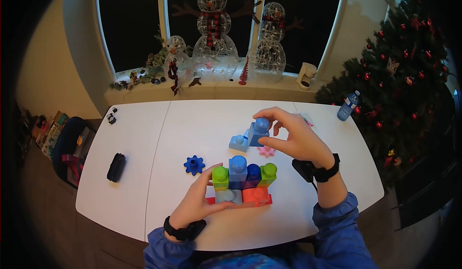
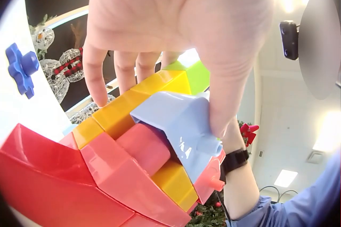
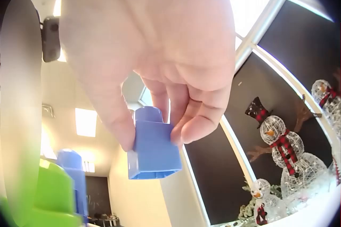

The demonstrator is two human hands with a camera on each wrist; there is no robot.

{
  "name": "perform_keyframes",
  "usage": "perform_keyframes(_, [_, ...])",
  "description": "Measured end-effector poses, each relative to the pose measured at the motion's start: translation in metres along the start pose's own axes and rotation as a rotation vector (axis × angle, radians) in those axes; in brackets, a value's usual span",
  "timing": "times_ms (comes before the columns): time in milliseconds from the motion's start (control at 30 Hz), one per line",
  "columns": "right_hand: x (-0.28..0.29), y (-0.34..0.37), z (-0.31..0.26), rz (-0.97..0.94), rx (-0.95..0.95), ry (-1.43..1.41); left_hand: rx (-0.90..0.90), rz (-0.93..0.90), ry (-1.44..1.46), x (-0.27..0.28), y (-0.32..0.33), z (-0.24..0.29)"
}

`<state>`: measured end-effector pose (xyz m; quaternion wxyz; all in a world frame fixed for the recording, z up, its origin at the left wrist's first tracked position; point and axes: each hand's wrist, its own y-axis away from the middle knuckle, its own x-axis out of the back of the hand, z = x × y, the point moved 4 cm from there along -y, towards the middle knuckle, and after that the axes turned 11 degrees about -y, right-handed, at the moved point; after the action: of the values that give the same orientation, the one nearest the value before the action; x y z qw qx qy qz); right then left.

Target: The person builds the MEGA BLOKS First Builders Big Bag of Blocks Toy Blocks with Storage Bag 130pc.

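Note:
My left hand (image 1: 195,199) grips a toy block structure (image 1: 256,198) near the table's front, thumb across its front side and fingers behind. Green, blue and dark blue blocks stand along its top, over grey and red ones. In the left wrist view, the thumb lies against a pale blue sloped piece (image 2: 181,123) with a small peg. My right hand (image 1: 299,138) pinches a blue toy block (image 3: 154,150) between thumb and fingers, its round stud upward. Behind the structure sit a light blue block (image 1: 238,143) and a pink gear (image 1: 266,151), partly covered by the right hand's block.
A dark blue gear (image 1: 194,165) lies left of the structure. Farther left on the white table (image 1: 120,211) is a black case (image 1: 116,167). A water bottle (image 1: 348,106) stands at the back right edge, beside a decorated tree (image 1: 385,86). Wire snowmen (image 1: 215,52) line the windowsill.

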<state>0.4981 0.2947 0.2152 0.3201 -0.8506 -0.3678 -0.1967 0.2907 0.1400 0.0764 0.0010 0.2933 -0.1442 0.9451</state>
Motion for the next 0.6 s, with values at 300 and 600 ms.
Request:
perform_keyframes(300, [-0.029,0.045,-0.020,-0.051,0.085,-0.078,-0.011,-0.006,0.004,-0.002,0.001,-0.007])
perform_keyframes(600, [-0.038,0.047,-0.008,-0.096,0.030,-0.134,-0.039,0.002,0.028,-0.001,0.001,-0.004])
